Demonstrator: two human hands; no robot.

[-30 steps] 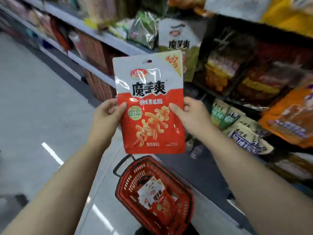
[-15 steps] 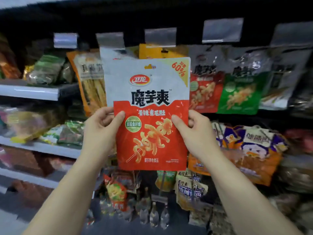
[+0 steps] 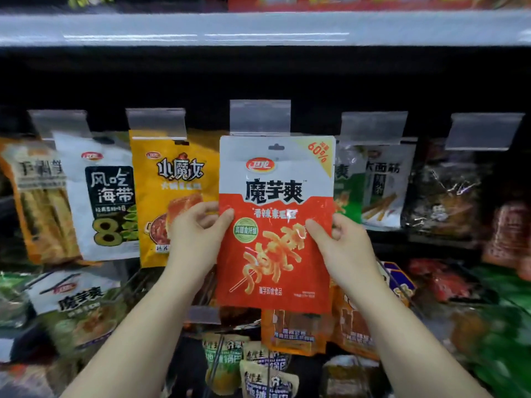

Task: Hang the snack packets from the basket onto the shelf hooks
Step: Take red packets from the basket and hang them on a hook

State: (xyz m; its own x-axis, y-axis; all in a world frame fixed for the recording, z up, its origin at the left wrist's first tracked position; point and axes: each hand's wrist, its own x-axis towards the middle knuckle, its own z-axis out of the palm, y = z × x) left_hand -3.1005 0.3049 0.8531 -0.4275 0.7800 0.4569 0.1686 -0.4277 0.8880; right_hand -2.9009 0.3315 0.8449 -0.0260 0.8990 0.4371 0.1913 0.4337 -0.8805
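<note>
I hold a red and white snack packet (image 3: 275, 225) upright in front of the hook row. My left hand (image 3: 198, 234) grips its left edge and my right hand (image 3: 339, 242) grips its right edge, thumbs on the front. The packet's hang hole sits just below a clear price tag holder (image 3: 260, 117) at the end of a hook; the hook itself is hidden behind the packet. The basket is out of view.
Neighbouring hooks carry a yellow packet (image 3: 169, 196), a white seaweed packet (image 3: 100, 196) and a green packet (image 3: 349, 185). A white shelf edge (image 3: 258, 28) runs overhead. More packets hang on the lower rows beneath my arms.
My view swung from the aisle floor and basket up to the hook row. Both hands carried the packet up and closer to the middle hook's tag holder.
</note>
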